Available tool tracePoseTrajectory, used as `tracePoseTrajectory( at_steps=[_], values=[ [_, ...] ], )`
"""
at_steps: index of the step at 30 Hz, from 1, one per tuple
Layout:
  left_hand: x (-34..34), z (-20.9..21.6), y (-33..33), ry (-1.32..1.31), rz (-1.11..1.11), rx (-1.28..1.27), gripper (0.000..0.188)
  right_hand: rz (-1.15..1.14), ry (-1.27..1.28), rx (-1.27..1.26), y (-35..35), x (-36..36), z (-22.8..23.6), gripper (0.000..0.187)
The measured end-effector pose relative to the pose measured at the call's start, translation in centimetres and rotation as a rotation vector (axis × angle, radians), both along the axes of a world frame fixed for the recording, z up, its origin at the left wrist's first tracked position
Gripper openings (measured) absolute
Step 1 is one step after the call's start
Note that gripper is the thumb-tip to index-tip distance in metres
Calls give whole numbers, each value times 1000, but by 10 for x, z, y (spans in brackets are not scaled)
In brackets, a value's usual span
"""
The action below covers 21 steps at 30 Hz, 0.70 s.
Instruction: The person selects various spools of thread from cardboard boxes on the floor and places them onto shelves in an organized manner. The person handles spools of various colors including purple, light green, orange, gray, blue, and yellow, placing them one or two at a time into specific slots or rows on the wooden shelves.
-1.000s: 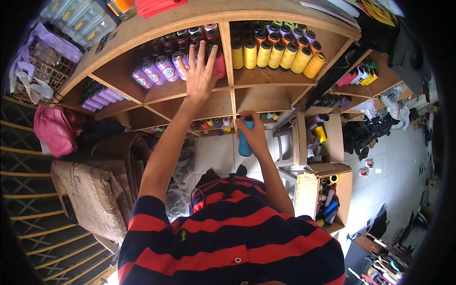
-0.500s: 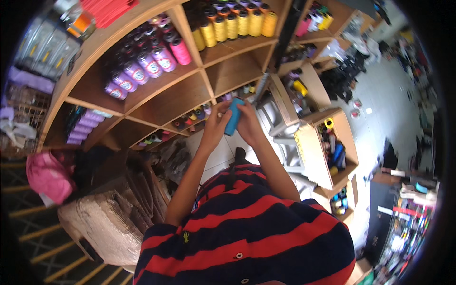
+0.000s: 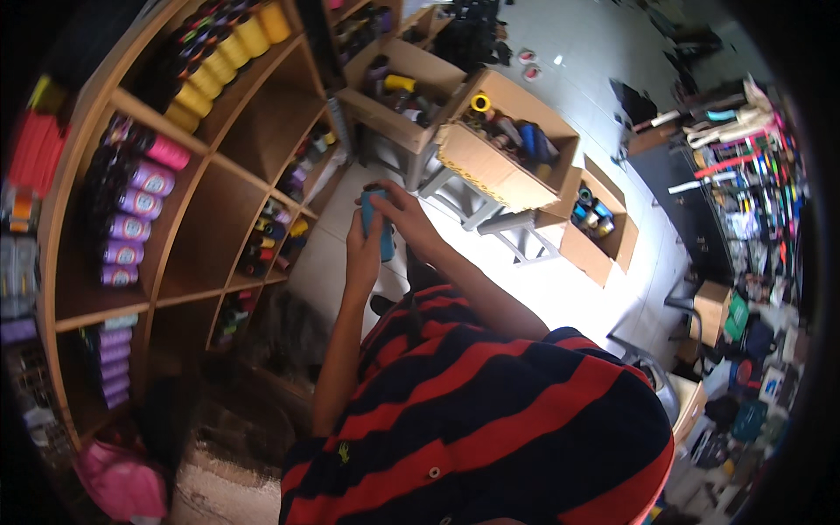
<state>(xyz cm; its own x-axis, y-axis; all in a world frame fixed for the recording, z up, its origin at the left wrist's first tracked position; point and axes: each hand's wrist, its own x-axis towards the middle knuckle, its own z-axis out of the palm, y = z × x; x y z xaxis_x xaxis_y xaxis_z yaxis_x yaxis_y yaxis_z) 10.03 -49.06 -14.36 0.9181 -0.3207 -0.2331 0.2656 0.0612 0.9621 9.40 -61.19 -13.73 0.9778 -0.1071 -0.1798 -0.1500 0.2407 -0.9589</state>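
Between my two hands is a teal-blue thread spool [image 3: 387, 247], long and round, tilted slightly from upright in front of my body. My left hand [image 3: 362, 238] is wrapped round its left side. From the right, my right hand [image 3: 399, 210] closes over its upper part, the fingers reaching across it. Some fingertips are hidden behind the spool. Closest to the hands on the left is a wooden shelf unit [image 3: 236, 150] with cubbyholes holding yellow spools [image 3: 231, 54], purple spools [image 3: 144, 203] and small mixed spools [image 3: 262, 242].
To the right, open cardboard boxes [image 3: 468, 156] of mixed spools rest on grey stools [image 3: 472, 207]. Another spool box [image 3: 619, 229] stands beyond. A pink bag [image 3: 122, 477] lies lower left. A crowded rack [image 3: 744, 166] lines the far right, and black bags [image 3: 468, 37] lie at the back.
My view has swung to the right, so the shelves now sit further left and the boxes nearer the middle. Both hands still hold the spool.
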Motion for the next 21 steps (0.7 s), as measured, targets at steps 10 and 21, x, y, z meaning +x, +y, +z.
tracePoseTrajectory(
  at_steps=[10,21],
  values=[
    [-9,10,-118,139,-160,-28,45,-239,13,-52,-109,-44,4,40],
    [8,-32,-288,277,-328,85,54,-335,18,-246,-314,-48,-88,29]
  ],
)
